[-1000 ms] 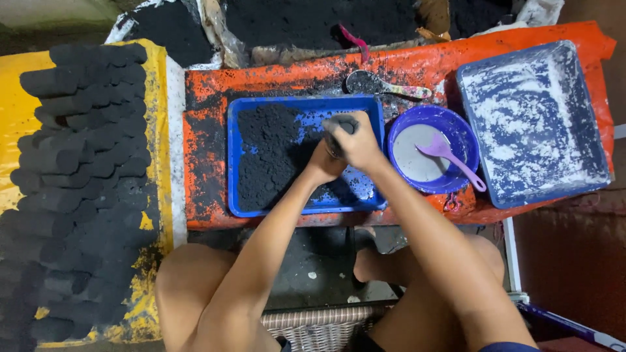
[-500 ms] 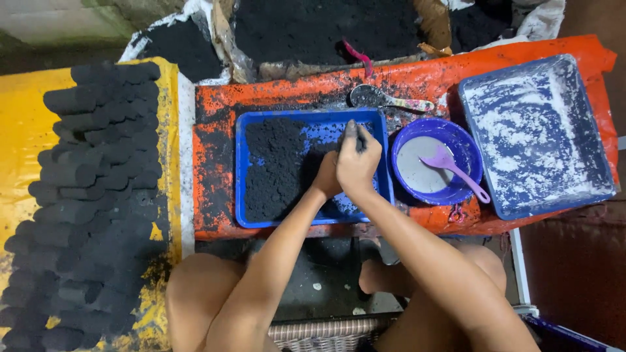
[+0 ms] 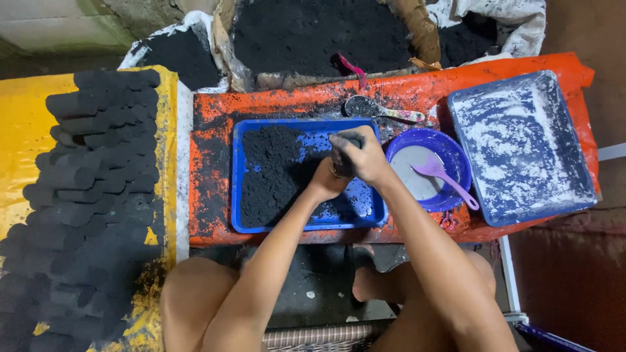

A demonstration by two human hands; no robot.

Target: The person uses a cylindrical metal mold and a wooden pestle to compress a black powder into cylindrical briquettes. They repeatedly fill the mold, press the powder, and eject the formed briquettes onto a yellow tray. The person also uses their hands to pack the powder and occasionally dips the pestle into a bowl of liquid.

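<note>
Hands, two, bare, blackened with dust, joined over the right part of a blue tray (image 3: 242,195). Right hand (image 3: 362,155): fingers curled from above round a small dark cylindrical mould (image 3: 340,164), gripping it. Left hand (image 3: 326,182): closed against the lower side of the same mould, palm hidden, so the exact grip cannot be told. Mould: roughly upright, held just above or on the tray floor; contact not visible.

Blue tray: rectangular, shallow, holding loose black powder (image 3: 270,169) heaped in its left half, bare blue showing toward the right. It sits on an orange-covered bench (image 3: 208,130), heavily smeared black.

Just right of the tray: round purple bowl (image 3: 456,156) with pale grey paste and a lilac spoon (image 3: 447,176) lying in it, handle toward the lower right. Behind the tray: metal spoon (image 3: 372,107), bowl caked black. Far right: larger blue-grey tray (image 3: 521,150), dusted white.

Behind the bench: open sacks of black powder (image 3: 313,32), a pink handle (image 3: 351,68) sticking out of one.

Left: yellow surface (image 3: 26,130) stacked with many black cylindrical briquettes (image 3: 91,182), lying in rows.
</note>
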